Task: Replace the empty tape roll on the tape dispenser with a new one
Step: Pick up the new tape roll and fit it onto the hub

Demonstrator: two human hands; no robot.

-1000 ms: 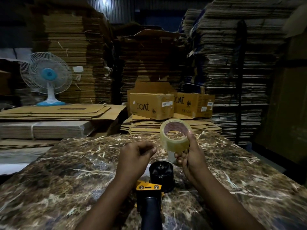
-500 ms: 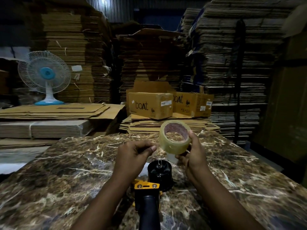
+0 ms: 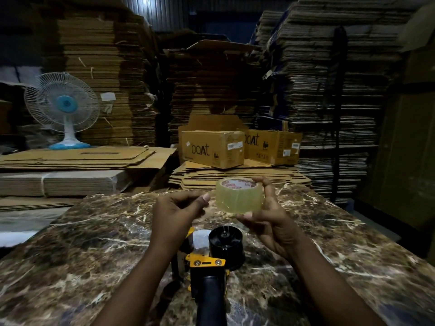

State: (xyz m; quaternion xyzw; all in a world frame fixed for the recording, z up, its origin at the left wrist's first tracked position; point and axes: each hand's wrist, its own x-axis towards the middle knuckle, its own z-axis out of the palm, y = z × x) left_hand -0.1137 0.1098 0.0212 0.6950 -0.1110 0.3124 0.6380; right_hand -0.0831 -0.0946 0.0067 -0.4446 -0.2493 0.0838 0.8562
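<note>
A full roll of clear tape [image 3: 239,198] with a red-printed core is held above the table in my right hand [image 3: 270,220], its opening facing up. My left hand [image 3: 176,212] hovers just left of the roll with thumb and fingers pinched together; whether it pinches the tape's loose end I cannot tell. Below both hands the tape dispenser [image 3: 211,264] lies on the marble table [image 3: 94,243]: a black bare spool hub [image 3: 225,243], a yellow frame and a black handle pointing toward me.
Two "boat" cartons [image 3: 213,148] sit on flattened cardboard beyond the table's far edge. High stacks of flat cardboard fill the background. A white and blue table fan [image 3: 62,109] stands at the left on a cardboard pile. The room is dim.
My right hand has tipped the tape roll from facing me to lying flat with its opening upward, and shifted it slightly right. My left hand stays pinched beside it. The dispenser has not moved.
</note>
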